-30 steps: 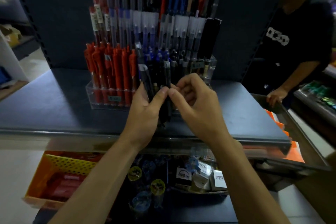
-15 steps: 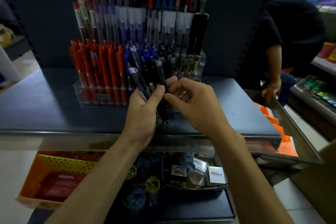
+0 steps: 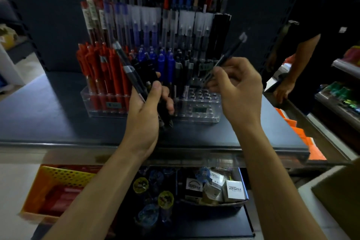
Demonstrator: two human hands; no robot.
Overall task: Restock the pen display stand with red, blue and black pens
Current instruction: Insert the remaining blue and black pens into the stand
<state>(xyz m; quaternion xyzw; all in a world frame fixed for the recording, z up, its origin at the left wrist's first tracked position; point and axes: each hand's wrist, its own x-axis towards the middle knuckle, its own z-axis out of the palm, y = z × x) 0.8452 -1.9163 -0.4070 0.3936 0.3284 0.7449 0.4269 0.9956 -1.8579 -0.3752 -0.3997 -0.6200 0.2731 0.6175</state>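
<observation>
A clear tiered pen display stand (image 3: 206, 116) sits on a dark shelf. Its front row holds red pens (image 3: 105, 76) on the left, blue pens (image 3: 165, 66) in the middle and a few black pens (image 3: 185, 68) to their right; several holes at the front right are bare. My left hand (image 3: 146, 111) grips a bundle of black pens (image 3: 136, 78) in front of the stand. My right hand (image 3: 239, 87) pinches a single black pen (image 3: 229, 52), tilted up to the right, above the bare holes.
The dark shelf (image 3: 48, 115) ends in a front edge near me. Below are an orange basket (image 3: 56, 187) and small boxes (image 3: 233, 190). Another person (image 3: 303, 50) stands at the right, a hand on a rail. A cardboard box (image 3: 339, 197) is at the lower right.
My right hand has pulled one black pen out of the bundle and carried it right and up, over the stand's bare holes. My left hand keeps the bundle.
</observation>
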